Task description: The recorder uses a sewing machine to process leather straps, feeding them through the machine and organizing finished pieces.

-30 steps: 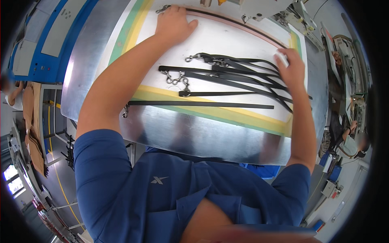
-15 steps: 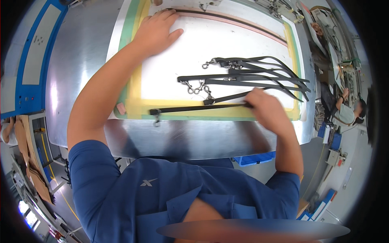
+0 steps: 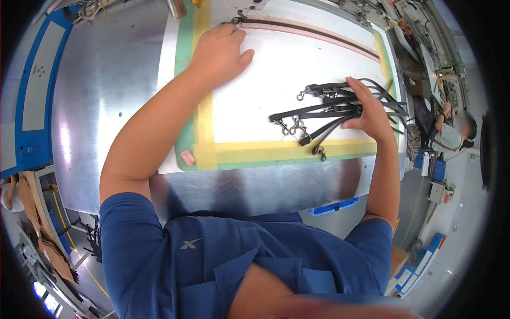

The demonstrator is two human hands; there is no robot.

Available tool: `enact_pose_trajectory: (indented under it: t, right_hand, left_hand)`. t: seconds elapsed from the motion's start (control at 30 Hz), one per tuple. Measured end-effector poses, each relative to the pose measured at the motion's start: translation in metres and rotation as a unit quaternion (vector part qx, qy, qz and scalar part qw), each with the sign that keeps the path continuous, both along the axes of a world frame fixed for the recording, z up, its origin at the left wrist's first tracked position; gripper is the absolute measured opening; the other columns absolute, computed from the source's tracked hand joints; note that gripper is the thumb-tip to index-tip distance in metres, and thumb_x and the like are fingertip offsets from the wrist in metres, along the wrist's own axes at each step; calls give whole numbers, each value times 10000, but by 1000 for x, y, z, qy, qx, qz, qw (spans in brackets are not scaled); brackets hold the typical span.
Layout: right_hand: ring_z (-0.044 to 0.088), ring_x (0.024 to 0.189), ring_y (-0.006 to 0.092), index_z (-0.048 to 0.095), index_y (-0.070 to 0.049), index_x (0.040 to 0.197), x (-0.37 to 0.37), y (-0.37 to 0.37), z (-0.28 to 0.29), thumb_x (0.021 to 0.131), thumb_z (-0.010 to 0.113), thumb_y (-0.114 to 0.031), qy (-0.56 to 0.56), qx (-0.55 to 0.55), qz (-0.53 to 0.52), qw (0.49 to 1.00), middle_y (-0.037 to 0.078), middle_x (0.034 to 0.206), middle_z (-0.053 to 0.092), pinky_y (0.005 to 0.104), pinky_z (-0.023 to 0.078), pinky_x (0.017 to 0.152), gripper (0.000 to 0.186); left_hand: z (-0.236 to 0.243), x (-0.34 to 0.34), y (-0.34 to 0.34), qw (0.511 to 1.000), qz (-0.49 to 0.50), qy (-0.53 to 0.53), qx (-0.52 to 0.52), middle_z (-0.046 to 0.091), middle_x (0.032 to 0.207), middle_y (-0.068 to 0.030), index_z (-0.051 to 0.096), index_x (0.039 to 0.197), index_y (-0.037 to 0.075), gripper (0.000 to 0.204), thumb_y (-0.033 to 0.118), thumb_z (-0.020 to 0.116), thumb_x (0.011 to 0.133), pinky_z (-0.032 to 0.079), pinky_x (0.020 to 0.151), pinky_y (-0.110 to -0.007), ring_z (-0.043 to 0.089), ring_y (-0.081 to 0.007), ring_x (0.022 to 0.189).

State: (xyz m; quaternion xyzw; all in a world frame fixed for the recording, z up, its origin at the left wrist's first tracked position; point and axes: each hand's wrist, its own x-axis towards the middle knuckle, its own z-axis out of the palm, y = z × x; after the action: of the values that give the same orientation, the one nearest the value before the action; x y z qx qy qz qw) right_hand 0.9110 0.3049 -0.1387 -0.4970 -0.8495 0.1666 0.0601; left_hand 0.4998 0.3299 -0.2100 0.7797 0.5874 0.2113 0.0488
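My left hand rests palm down on the white board at the upper left. Its thumb sticks out apart, and its bent fingertips reach the metal-fitted left end of a long black strap. That strap lies straight between pink strips. At the right, my right hand spans a bundle of black straps, thumb on the near side and fingers on the far side. Metal snap hooks hang at the straps' left ends, while the loose tails fan out to the right beyond my hand. Part of the bundle is hidden under the palm.
The white board has green and yellow taped borders and lies on a metal table. A small pink block sits at its near left corner. Machine parts stand along the far edge. Another person is at the far right.
My right hand has moved away from me and to the right. The straps are bunched together at it, the nearest one drawn in from the left. My left hand stays at the long strap's end.
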Motion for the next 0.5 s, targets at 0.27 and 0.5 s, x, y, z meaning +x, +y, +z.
enact_pose_trajectory:
  t: [0.27,0.5]
  right_hand:
    - [654,1082,348,621,-57,1310,-58,4,-11,665,942,-349,31,8,15,999,113,1212,618,424,538,907,777]
    - [666,1074,354,631,-83,1371,-119,-2,6,744,915,-448,75,-24,71,994,130,1255,619,433,547,895,779]
  left_hand:
    - [8,15,0,998,13,27,56,547,1473,-243,618,1448,121,643,513,697,944,406,1141,-524,514,-441,1360]
    - [-3,4,22,995,-10,82,56,549,1520,-191,519,1538,72,740,540,650,979,342,1200,-522,475,-367,1441]
